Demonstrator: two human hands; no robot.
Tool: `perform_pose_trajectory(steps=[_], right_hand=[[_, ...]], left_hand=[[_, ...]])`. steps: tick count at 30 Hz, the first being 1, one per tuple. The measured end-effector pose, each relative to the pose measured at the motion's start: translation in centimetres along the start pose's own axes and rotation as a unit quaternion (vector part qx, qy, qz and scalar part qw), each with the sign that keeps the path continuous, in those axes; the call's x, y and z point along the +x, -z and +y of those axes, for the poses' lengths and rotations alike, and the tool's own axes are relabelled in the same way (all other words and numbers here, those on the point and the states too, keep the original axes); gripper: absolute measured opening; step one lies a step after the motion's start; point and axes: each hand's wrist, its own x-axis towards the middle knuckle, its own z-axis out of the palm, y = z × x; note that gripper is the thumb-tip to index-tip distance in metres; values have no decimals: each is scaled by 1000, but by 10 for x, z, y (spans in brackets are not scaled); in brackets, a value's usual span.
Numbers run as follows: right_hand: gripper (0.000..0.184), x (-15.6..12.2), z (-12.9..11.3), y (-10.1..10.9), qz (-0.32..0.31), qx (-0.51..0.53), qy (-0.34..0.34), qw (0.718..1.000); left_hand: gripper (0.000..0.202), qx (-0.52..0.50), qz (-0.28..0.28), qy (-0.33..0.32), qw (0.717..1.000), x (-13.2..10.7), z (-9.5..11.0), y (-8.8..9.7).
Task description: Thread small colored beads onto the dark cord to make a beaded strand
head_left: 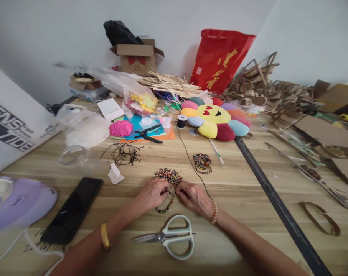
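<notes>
pinching a beaded string [165, 206], left hand [152, 194] and right hand [194, 197] sit close together beside loose beads [168, 176].

Multicoloured beads [168, 176], mint-handled scissors [174, 237], black phone [73, 211], rainbow-petalled yellow flower cushion [215, 119], red bag [220, 57].

Near edge of a wooden table [248, 207]: pale green scissors [170, 237], closed, and a black phone [73, 211] lying flat. Further back, a flower-shaped cushion [215, 119] with a yellow smiling face, beside a spool of black thread [181, 121]. Behind, a red bag [220, 57] and an open cardboard box [137, 55].
</notes>
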Motion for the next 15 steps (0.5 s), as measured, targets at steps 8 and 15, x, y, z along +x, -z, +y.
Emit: perform_pose_trajectory(steps=[8, 15], right_hand=[[11, -6, 10, -10, 45, -8, 69, 997], [10, -5, 14, -9, 46, -10, 77, 996]], left_hand=[[12, -9, -20, 13, 1000, 2, 2, 3], [11, -12, 2, 19, 1000, 1, 0, -2]])
